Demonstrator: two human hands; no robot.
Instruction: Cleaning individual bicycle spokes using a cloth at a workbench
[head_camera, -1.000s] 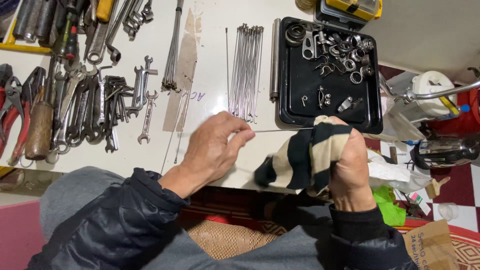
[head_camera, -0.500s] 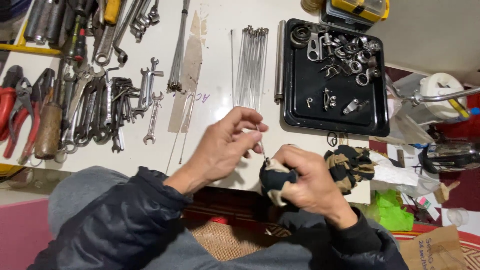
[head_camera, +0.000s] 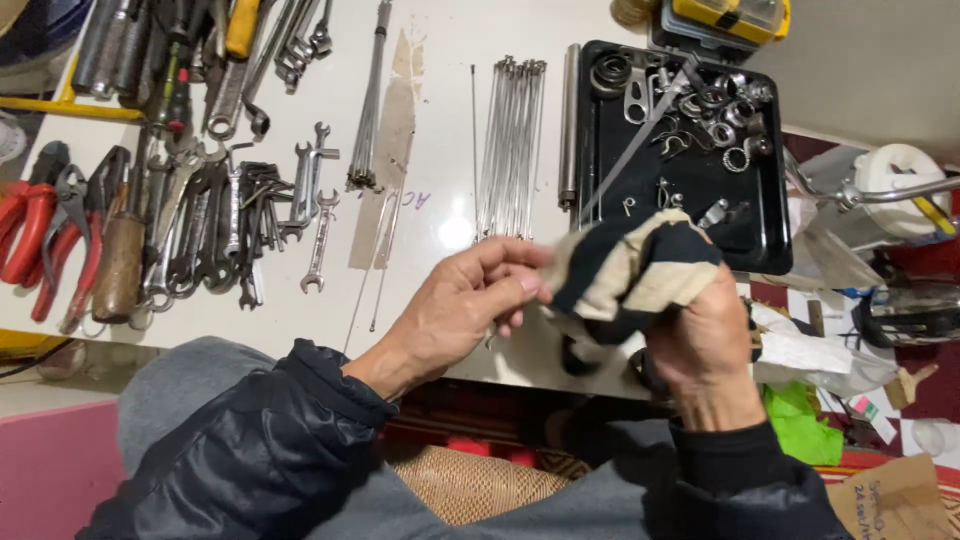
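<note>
Workshop: white bench (head_camera: 440, 215) with wrenches (head_camera: 225, 235) at left, spokes (head_camera: 510, 145) at centre, black parts tray (head_camera: 770, 215) upper right.

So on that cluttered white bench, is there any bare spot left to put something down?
Yes. A bare strip runs between the small wrenches and the bundle of thin steel rods, broken only by a tape strip. The near table edge left of the left hand is free too. The spanner pile and black tray are crowded.

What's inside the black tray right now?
The black tray holds loose small metal parts: rings, hooks and clips, mostly at its far end. The cloth in the right hand covers its near left corner.
</note>
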